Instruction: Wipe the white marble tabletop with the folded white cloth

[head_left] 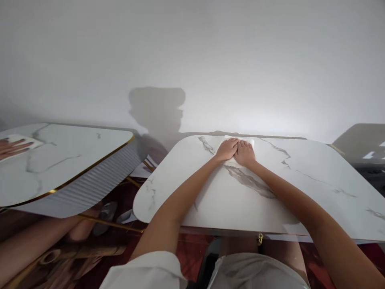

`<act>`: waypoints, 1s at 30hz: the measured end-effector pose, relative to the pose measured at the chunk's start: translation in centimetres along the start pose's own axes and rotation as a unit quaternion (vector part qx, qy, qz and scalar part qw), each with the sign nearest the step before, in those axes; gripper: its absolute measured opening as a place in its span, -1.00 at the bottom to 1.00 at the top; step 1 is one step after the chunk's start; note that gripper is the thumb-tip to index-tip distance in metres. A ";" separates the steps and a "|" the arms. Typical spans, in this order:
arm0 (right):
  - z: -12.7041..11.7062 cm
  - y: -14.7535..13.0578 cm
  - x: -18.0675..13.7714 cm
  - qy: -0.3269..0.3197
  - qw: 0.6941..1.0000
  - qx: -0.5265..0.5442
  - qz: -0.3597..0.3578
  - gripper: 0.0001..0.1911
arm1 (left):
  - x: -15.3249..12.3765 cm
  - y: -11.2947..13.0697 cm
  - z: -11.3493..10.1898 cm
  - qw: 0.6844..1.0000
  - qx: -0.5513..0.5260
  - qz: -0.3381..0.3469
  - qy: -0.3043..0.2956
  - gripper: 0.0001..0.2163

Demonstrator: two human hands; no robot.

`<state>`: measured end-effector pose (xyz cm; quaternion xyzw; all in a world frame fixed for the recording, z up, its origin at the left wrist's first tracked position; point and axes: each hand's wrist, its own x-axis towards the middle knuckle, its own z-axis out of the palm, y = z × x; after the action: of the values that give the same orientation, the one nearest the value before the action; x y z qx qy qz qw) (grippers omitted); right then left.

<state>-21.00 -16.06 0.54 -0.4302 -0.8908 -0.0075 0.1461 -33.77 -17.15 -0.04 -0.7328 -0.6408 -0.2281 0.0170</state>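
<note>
Indoors, 2 marbled tables (315, 168) (75, 152), pale wall (240, 60)

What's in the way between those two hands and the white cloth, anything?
Nothing visible is: the left hand and right hand both rest right on the white cloth, atop the marbled table.

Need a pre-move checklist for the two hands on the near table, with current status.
1. Left hand and right hand both on the white cloth: ok.
2. Cloth resting on the near table: ok, by its far edge.
3. Hands apart from each other: not ok, they meet at the fingers.
4. Co-worker's hand off this table: ok, it is on the left-side table.
5. Cloth flat under the palms: cannot tell, hidden.
6. Cloth damp or dry: cannot tell.
</note>
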 end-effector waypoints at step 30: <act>5.6 -12.7 12.9 0.012 0.993 0.087 -0.077 -0.48 | -1.2 -15.7 -6.6 0.992 0.042 -0.120 0.029 -0.68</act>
<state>-39.78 -13.44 0.07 -0.3457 -0.9168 0.0532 0.1926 -50.75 -17.59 1.20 -0.6427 -0.7320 -0.2228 0.0387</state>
